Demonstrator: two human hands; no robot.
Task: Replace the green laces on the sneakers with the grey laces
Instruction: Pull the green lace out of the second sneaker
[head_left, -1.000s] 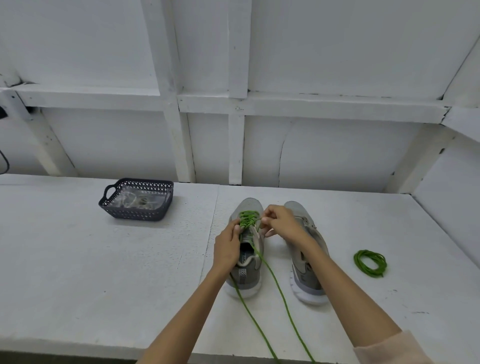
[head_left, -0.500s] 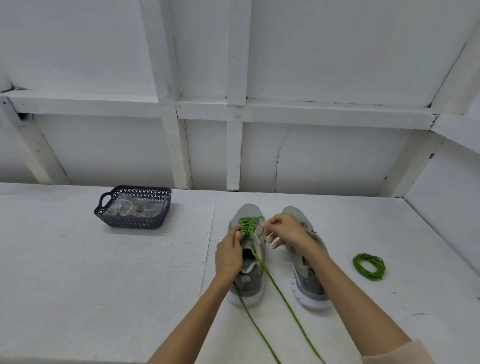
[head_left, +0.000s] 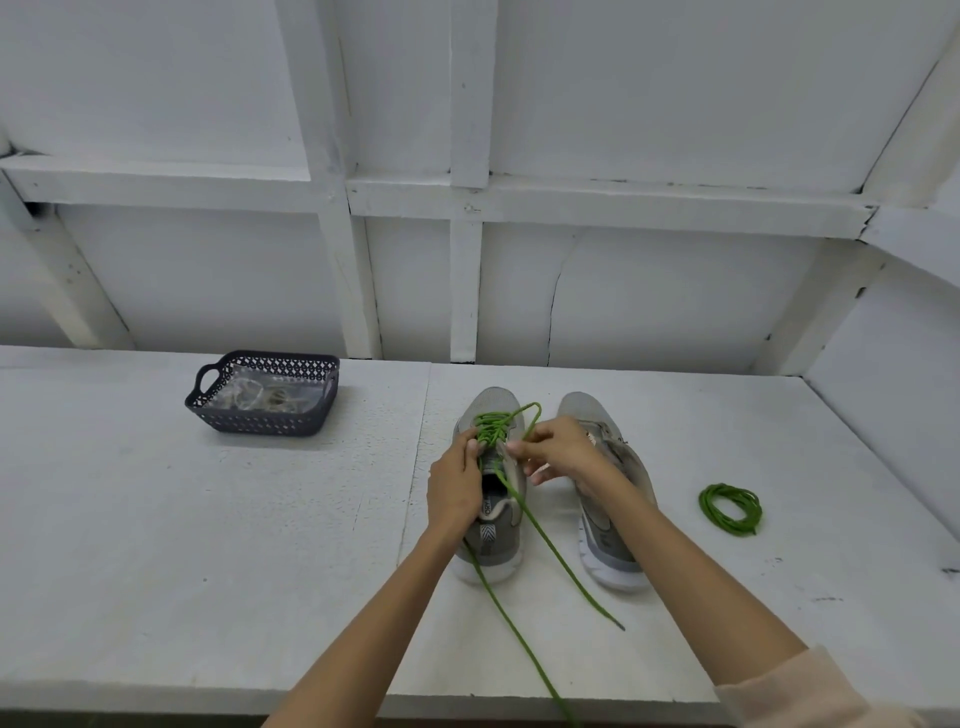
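Both forearms come in bare from the near edge and meet at the laced sneaker (head_left: 492, 545), which stands toe-away on the white surface (head_left: 208, 545).

Left hand (head_left: 457, 483): wrist straight, palm against the shoe's left flank. The fingers curl over the eyelet row and grip the upper, fingertips touching the green lace (head_left: 491, 426).

Right hand (head_left: 563, 452): reaches in from the right. Thumb and forefinger pinch a strand of that lace just beside the tongue, the other fingers loosely curled below. From the pinch a loop rises toward the toe and doubles back into the criss-cross.

We note two free ends trailing toward us. One stops on the surface between the shoes; the other runs past the near edge and out of frame.

The second sneaker (head_left: 608, 540) stands just to the right, parallel and apart. The right wrist covers its middle, so we cannot read its eyelets. A coiled green lace (head_left: 730, 509) lies well right of it.

Far left, a dark basket (head_left: 262, 422) holds a pale bundle (head_left: 260, 397) in clear wrapping; we cannot tell its colour or kind. A pink sleeve (head_left: 810, 691) is cut off at the bottom right corner. The left fingertips are partly lost among the lacing
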